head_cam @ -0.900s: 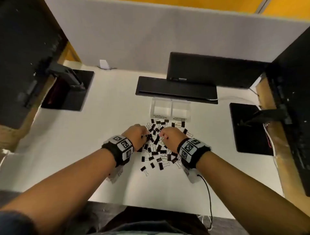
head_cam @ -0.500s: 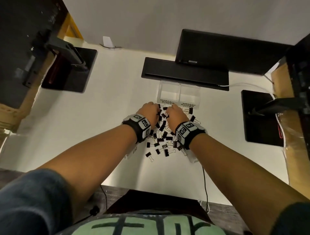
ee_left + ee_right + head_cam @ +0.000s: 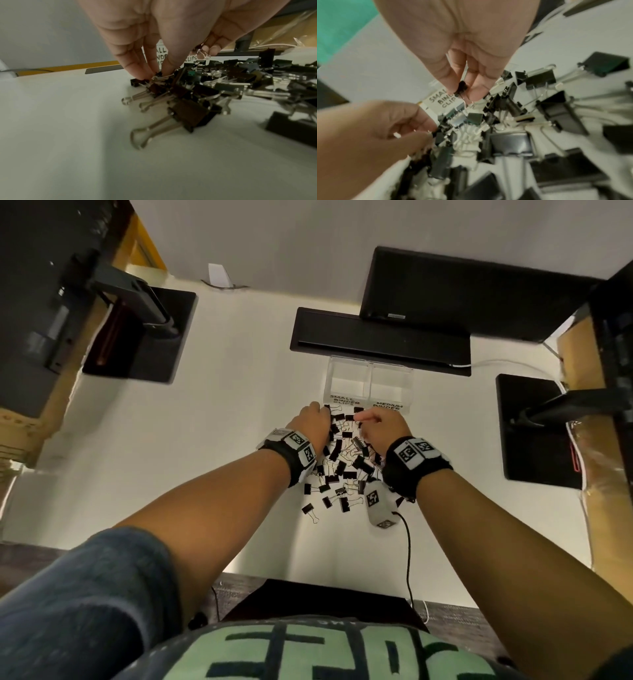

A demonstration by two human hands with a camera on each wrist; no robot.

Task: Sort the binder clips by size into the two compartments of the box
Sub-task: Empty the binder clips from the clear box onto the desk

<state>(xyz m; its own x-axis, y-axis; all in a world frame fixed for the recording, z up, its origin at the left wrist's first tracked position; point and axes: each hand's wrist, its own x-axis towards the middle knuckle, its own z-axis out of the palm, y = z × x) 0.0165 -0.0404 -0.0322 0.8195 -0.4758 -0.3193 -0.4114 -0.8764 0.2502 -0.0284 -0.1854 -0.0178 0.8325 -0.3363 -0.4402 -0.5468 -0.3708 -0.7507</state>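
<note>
A heap of black binder clips point(image 3: 342, 463) with silver handles, small and medium mixed, lies on the white table in front of a clear two-compartment box point(image 3: 368, 364). Its left compartment is labelled SMALL BINDER CLIPS, its right one MEDIUM. My left hand point(image 3: 322, 410) reaches down into the far left edge of the heap, and its fingertips pinch a small clip point(image 3: 158, 75). My right hand point(image 3: 363, 419) hovers just above the heap's far end and pinches another small black clip point(image 3: 462, 88) between thumb and finger, close to the SMALL label point(image 3: 443, 100).
A black flat stand point(image 3: 376, 340) and a monitor point(image 3: 462, 289) sit right behind the box. Black base plates point(image 3: 144, 333) point(image 3: 534, 429) with arms stand at left and right. A white tagged module point(image 3: 376, 505) with a black cable lies by my right wrist.
Both hands have moved forward over the heap towards the box. The right hand now holds a small clip lifted off the pile. The head view has tilted down.
</note>
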